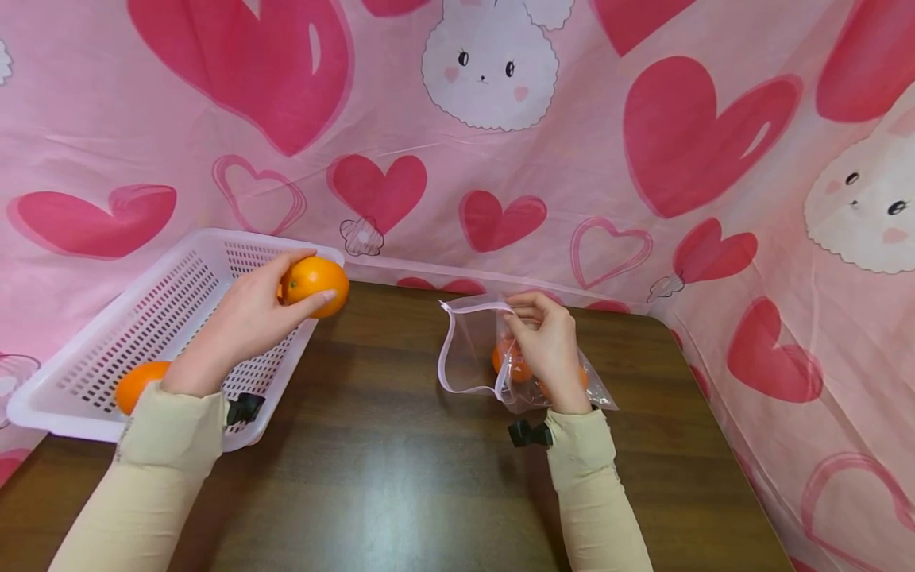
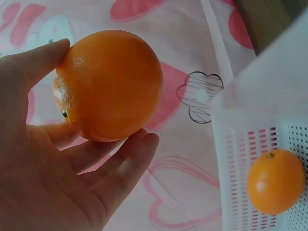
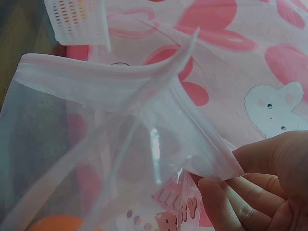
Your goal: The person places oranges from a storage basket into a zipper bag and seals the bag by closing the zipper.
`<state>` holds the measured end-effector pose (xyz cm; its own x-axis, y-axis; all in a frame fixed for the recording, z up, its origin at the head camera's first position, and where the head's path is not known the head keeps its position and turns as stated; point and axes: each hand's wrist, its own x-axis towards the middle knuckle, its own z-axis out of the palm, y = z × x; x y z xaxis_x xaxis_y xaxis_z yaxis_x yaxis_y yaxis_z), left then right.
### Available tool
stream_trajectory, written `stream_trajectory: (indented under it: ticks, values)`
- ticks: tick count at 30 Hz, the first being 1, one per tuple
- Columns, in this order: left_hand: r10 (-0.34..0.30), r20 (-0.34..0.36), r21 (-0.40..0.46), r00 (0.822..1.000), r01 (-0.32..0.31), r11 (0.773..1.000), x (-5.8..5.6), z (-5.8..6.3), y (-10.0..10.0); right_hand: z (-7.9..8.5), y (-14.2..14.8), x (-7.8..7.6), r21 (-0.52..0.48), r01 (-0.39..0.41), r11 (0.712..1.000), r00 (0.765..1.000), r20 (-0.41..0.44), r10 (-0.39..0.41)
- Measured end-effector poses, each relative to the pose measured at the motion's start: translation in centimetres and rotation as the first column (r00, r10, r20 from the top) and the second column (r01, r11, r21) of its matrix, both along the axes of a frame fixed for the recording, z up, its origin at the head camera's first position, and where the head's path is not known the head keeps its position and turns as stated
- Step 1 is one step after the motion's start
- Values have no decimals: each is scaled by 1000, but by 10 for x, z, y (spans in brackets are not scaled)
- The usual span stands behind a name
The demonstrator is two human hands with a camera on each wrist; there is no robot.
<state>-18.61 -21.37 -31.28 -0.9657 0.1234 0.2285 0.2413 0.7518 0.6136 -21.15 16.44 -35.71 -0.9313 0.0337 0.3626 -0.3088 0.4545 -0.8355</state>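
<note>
My left hand (image 1: 246, 314) grips an orange (image 1: 319, 287) between thumb and fingers, above the right rim of the white basket (image 1: 300, 349). In the left wrist view the same orange (image 2: 110, 86) shows whole, fingers around its lower side. A second orange (image 1: 139, 387) lies inside the basket, partly behind my left wrist. With thumb and fingertips, my right hand (image 1: 546, 342) pinches the rim of a clear zip bag (image 1: 468, 349). The bag's mouth gapes toward the left. Oranges (image 1: 509, 361) rest in the bag, partly covered by my hand.
The basket stands at the left on a dark wooden table (image 1: 386, 445). A pink cloth (image 1: 400, 95) with hearts and rabbits hangs behind the table and along its right side. Small black devices (image 1: 530, 434) are strapped at both wrists.
</note>
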Motion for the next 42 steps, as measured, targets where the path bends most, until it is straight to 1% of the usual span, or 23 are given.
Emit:
stream_trajectory:
  ticks: [8,16,24,26,33,37,42]
  values:
    - [-17,-20,7,1000,18,1000,1,7,12,1,0,0,6,7,1000,1000,-2,-7]
    - [-31,-37,27,999,32,999,-2,3,23,2,0,1,-3,-1,1000,1000,-5,1]
    - [-74,4,27,997,73,997,-7,-8,40,2,1,1,11,7,1000,1000,-2,-7]
    - [-85,2,29,996,85,996,-8,-12,45,2,1,1,7,5,1000,1000,1,-5]
    - [-140,-46,48,989,142,989,-11,-24,61,3,1,2,-9,-6,1000,1000,5,6]
    - [-169,-46,65,985,172,983,-10,-31,71,4,0,2,-18,-8,1000,1000,7,8]
    - [-201,-15,91,979,201,975,-8,-39,84,3,-1,2,-26,-12,1000,1000,14,12]
